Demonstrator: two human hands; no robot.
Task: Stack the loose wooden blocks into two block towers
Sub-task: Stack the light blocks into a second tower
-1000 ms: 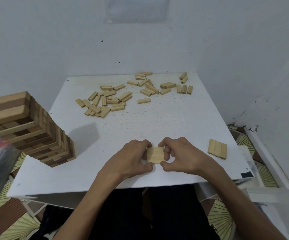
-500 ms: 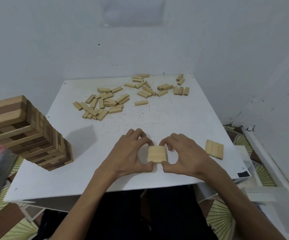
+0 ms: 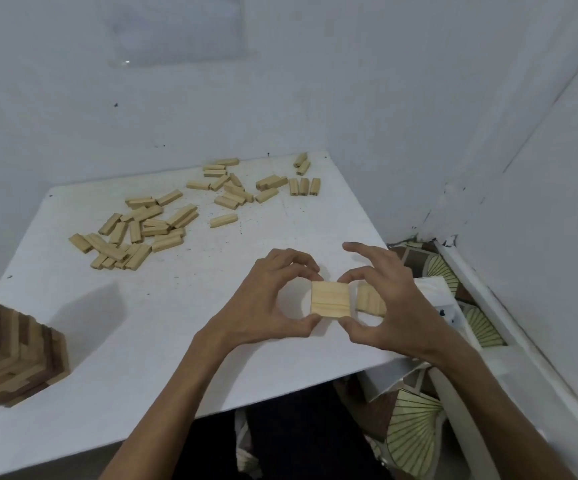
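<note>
A flat square of light wooden blocks [image 3: 331, 299] laid side by side is pinched from both sides. My left hand [image 3: 266, 303] pinches its left edge with thumb and fingertips. My right hand [image 3: 384, 306] pinches its right edge. Behind my right hand, partly hidden, lies another row of blocks [image 3: 370, 299] near the table's right edge. A tall tower of light and dark blocks [image 3: 10, 362] stands at the near left, cut off by the frame. Several loose blocks [image 3: 135, 230] lie scattered at the far left, and more loose blocks [image 3: 246, 188] at the far middle.
The white table [image 3: 162, 327] stands in a corner between white walls. Its right edge drops to a patterned floor [image 3: 415, 434] with a white board [image 3: 433, 289] beside it. Bare tabletop lies between the tower and my hands.
The view has swung left and down. My hands have carried the block square to the right, close to the row of blocks by the table's right edge.
</note>
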